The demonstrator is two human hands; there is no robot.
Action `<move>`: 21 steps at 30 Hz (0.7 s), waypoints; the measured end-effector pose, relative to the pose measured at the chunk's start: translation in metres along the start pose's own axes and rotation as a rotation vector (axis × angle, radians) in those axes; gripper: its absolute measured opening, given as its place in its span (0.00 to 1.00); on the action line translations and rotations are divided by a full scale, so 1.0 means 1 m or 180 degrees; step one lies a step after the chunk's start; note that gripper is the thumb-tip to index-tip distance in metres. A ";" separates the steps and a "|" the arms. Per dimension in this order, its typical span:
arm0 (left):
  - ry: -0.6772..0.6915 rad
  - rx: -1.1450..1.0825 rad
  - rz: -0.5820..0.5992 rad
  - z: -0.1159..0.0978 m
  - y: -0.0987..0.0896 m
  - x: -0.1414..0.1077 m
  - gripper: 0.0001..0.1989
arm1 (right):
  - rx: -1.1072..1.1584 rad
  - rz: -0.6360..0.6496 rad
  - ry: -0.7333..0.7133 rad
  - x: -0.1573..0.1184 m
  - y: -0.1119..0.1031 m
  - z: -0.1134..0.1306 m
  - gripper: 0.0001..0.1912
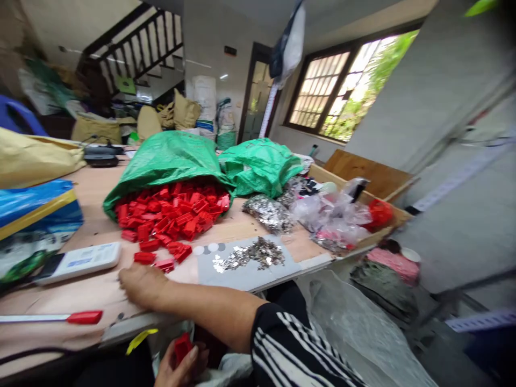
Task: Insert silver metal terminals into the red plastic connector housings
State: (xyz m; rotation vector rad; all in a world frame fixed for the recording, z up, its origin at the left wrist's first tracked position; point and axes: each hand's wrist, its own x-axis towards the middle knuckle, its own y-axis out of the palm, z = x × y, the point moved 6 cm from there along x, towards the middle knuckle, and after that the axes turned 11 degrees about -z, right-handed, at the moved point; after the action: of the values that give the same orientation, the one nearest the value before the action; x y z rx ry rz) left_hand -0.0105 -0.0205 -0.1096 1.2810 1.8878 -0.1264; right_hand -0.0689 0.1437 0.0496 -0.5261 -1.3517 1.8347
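Two hands: left hand [177, 365] clenched on a red plastic block [182, 346], below the counter edge at 6 o'clock; right hand [141, 285] on the pale wooden counter [80, 293], fingers [123, 277] curled down, grip unclear.
Heap: glossy red plastic blocks [169, 215] spilling from a green woven sack [165, 161], 12 o'clock from right hand.
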 end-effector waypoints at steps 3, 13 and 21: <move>0.0205 -0.0063 0.0213 -0.015 0.011 -0.014 0.29 | 0.0263 -0.0271 0.0097 0.005 -0.019 -0.006 0.10; 0.0185 -0.0268 0.0490 -0.023 0.015 -0.017 0.25 | 0.0127 -0.0372 -0.0012 0.013 -0.028 -0.021 0.09; 0.0160 -0.0186 0.0307 -0.020 0.010 -0.021 0.27 | -0.0337 -0.0147 -0.0155 0.005 -0.009 0.012 0.15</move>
State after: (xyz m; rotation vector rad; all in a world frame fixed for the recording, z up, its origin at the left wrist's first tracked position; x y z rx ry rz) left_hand -0.0110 -0.0213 -0.0790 1.3438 1.8543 0.0116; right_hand -0.0770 0.1416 0.0626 -0.5035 -1.4880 1.7559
